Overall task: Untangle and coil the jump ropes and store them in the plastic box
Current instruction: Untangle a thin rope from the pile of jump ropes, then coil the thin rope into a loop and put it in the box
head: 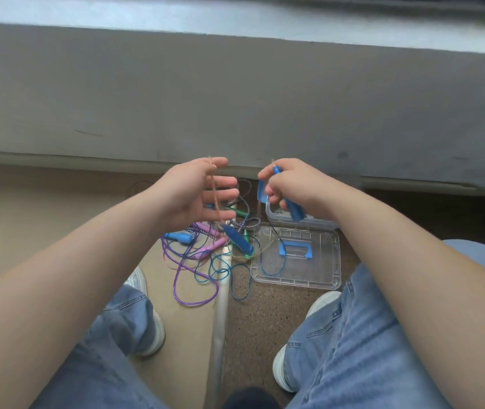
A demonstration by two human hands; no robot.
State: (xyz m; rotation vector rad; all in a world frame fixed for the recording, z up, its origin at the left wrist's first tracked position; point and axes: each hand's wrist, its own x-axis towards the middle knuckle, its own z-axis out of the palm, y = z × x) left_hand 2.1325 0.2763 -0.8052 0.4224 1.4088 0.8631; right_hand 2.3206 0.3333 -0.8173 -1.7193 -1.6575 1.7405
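My right hand (pixel 291 184) grips a blue jump-rope handle (pixel 294 209). Its tan rope (pixel 216 199) runs across my left hand (pixel 200 193), whose fingers are spread and straight. The rope hangs down from that hand to the second blue handle (pixel 238 239), dangling just above the floor. Below lies a tangle of ropes (pixel 197 261) in purple, teal and braided cord, with pink, green and blue handles. The clear plastic box (pixel 276 215) stands on the floor under my right hand. Its clear lid (pixel 296 256) with a blue grip lies in front of it, a teal rope loop across it.
A grey wall base (pixel 235 98) rises just behind the ropes. My knees in jeans and white shoes (pixel 152 320) flank the pile. A pale strip (pixel 220 305) divides beige floor on the left from speckled brown floor on the right.
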